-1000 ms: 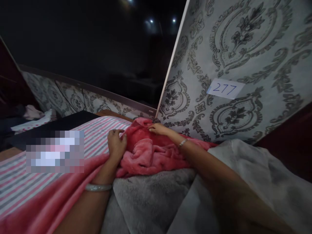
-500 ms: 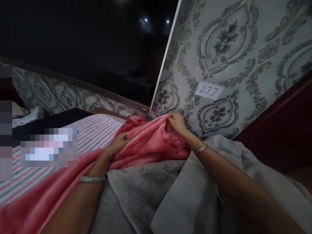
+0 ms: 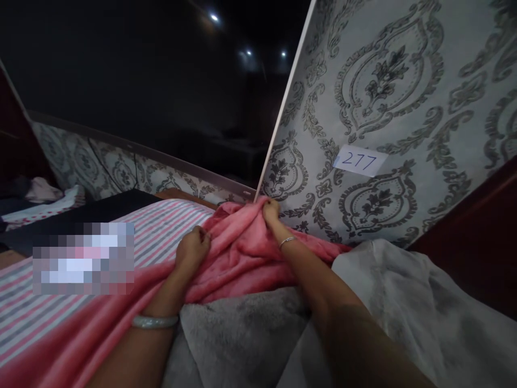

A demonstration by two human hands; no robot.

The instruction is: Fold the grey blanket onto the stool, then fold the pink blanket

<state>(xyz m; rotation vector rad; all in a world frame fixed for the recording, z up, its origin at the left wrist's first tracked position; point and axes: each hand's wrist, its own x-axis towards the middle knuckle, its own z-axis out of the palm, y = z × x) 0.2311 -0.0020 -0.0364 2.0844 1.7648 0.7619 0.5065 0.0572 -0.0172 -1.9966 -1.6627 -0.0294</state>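
One striped sheet (image 3: 161, 229) lies leftmost, one pink blanket (image 3: 238, 258) crossing its near edge and bunched by its right edge, where the left hand (image 3: 193, 248), arm reaching forward, grips a fold in curled fingers and the right hand (image 3: 271, 211), arm slanting inward, clutches another, left of one card (image 3: 359, 160).

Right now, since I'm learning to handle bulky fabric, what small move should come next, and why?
Probably ease the right hand slightly away from the left hand to smooth the fabric: the pink blanket lies in loose folds between them, and the right hand grips a raised part of it in front of the patterned wall.
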